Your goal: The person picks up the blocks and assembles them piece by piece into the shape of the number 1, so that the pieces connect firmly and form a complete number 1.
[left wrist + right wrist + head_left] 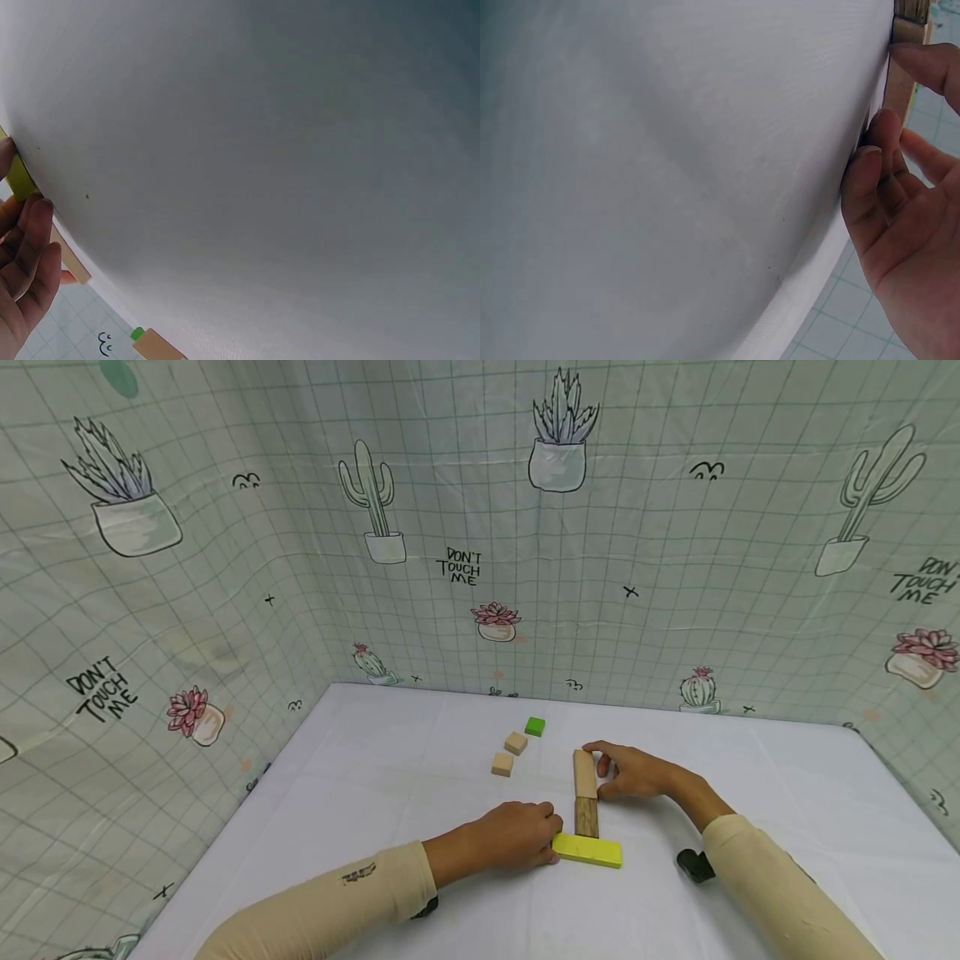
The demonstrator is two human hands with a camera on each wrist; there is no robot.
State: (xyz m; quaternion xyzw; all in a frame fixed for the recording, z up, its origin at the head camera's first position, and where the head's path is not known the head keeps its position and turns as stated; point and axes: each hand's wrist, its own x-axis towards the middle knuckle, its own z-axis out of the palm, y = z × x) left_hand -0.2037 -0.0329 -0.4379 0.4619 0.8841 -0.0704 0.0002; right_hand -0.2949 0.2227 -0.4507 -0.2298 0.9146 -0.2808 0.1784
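Left hand point(517, 837) pinches the yellow block point(588, 852) at its nine-o'clock end; right hand point(637, 772) grips the pale block point(584, 774), twelve o'clock from it (aligning, seemingly); next likely needs gentle squaring.

Arms point(322, 902) extended forward, left hand point(513, 835) nearer, fingers point(39, 232) apparently pinching, right hand point(640, 772) farther out, thumb point(926, 66) and forefinger point(609, 749) spread.

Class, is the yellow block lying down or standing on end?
Lying down: the yellow block stretches lengthwise along the white table, the left hand at one end.

Tabletop booth point(420, 735), cactus-print cloth walls point(480, 510)
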